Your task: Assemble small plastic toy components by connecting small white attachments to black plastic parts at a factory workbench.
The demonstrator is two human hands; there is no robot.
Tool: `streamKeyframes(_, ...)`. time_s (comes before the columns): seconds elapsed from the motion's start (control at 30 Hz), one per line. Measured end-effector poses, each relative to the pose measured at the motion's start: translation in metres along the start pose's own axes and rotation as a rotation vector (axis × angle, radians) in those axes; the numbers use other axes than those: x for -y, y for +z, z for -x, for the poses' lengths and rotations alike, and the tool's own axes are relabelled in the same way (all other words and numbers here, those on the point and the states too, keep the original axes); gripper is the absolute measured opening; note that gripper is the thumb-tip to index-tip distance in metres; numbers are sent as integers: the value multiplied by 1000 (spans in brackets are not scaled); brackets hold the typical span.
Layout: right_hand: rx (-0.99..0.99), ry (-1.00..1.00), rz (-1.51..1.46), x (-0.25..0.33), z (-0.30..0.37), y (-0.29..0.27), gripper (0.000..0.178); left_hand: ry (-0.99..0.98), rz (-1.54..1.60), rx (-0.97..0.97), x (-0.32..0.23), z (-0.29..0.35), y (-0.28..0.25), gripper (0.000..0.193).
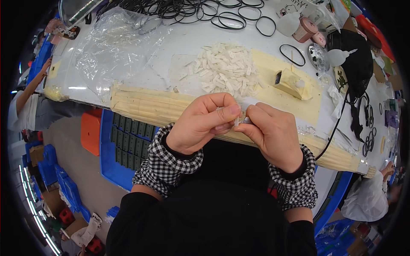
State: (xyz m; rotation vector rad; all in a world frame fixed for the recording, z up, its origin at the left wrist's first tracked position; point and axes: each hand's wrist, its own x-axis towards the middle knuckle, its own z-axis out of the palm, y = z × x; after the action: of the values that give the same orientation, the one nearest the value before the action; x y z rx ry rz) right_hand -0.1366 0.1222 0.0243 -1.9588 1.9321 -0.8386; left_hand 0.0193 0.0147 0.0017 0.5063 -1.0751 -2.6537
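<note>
Two hands, left hand (200, 123) and right hand (273, 134), pinching one small white piece (237, 121). One heap of white pieces (226, 70), too many to count. Many black rubber rings (230, 19), uncountable. One clear plastic bag (115, 47). One blue crate (109, 158). One orange stool (90, 132).

Black-and-white checked cuffs (171, 164) over black sleeves (205, 222) are noted near, white small parts (226, 70) heaped on a cream mat (273, 91) far, black rubber rings (222, 13) beyond, a blue crate (112, 158) left.
</note>
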Motion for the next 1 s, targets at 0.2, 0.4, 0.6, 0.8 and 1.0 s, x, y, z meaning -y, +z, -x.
streamKeyframes(0.2,4,23,-63,-5,0,0,31,18,12,-57,0,0,5,20)
streamKeyframes(0.4,-41,144,-126,-7,1,-2,35,90,-40,-205,1,0,5,19)
streamKeyframes(0.6,-26,109,-112,-4,2,0,35,88,-69,-204,1,0,6,19)
streamKeyframes(0.8,-30,45,-113,-2,0,3,35,-10,57,-27,1,-2,4,22)
streamKeyframes(1.0,-8,32,-134,-2,-1,3,35,-40,60,27,0,-2,1,22)
